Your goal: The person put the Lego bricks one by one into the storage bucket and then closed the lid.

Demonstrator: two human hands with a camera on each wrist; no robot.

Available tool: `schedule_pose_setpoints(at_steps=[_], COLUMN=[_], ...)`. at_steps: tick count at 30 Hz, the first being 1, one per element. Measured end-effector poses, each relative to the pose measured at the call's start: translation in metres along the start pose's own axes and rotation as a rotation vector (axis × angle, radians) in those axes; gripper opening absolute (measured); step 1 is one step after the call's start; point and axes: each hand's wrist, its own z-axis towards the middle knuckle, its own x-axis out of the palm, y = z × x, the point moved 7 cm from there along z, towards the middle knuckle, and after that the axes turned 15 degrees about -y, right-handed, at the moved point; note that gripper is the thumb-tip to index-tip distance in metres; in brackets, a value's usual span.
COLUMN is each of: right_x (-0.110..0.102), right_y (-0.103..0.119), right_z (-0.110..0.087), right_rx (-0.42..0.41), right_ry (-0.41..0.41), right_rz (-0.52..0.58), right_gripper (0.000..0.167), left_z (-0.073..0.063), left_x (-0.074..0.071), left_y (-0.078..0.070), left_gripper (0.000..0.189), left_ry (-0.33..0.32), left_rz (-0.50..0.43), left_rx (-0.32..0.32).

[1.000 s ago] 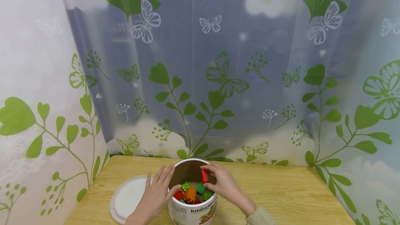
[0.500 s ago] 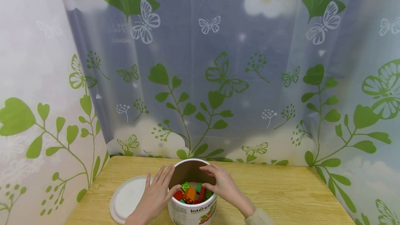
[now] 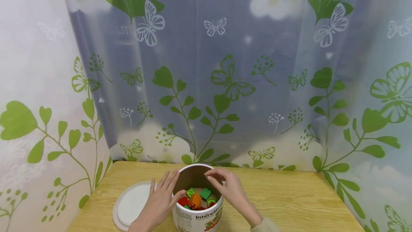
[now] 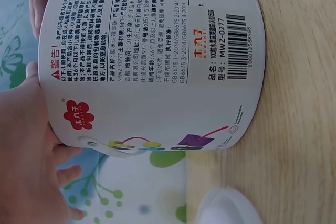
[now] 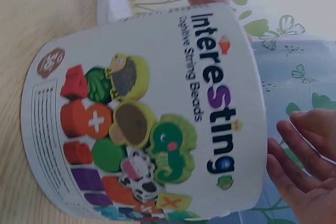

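A white round bucket point(image 3: 197, 221) printed "Interesting" stands on the table, its top uncovered. Inside lie a green block point(image 3: 205, 193), an orange block point(image 3: 195, 201), a light green block point(image 3: 190, 192) and several red ones, such as the red block point(image 3: 183, 201). My left hand point(image 3: 160, 196) rests with spread, straight fingers against the bucket's left rim; in the left wrist view the hand point(image 4: 26, 150) touches the upper wall. Over the right rim my right hand point(image 3: 230, 187) hovers with loosely bent fingers; the right wrist view shows the hand point(image 5: 310, 161) holding nothing.
A white round lid point(image 3: 130, 203) lies on the wooden table point(image 3: 283, 196) left of the bucket, partly behind my left arm. The bucket's white handle point(image 4: 113, 149) hangs at its side. A patterned curtain point(image 3: 206, 81) closes off the back and sides.
My right hand held a red block over the bucket and let it go; the block dropped inside at the right. Then the hand rose slightly, fingers drawing together. The left hand has stayed in place.
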Motion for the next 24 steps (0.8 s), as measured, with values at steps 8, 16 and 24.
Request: schedule_pose_setpoints(at_steps=[8, 16, 24], right_x=[0.010, 0.034, 0.067], right_y=[0.012, 0.032, 0.050], right_z=[-0.007, -0.018, -0.030], right_rx=[0.074, 0.153, 0.183], right_ry=[0.026, 0.105, 0.198], right_rz=[0.173, 0.315, 0.403], right_gripper=[0.016, 0.023, 0.028], left_z=[-0.001, -0.001, -0.010], left_x=[-0.002, -0.027, -0.040], left_y=[0.005, 0.024, 0.067], left_gripper=[0.070, 0.046, 0.032], left_ry=[-0.012, -0.178, -0.263], left_rz=[-0.104, -0.344, -0.551], left_rx=[-0.029, -0.151, -0.335])
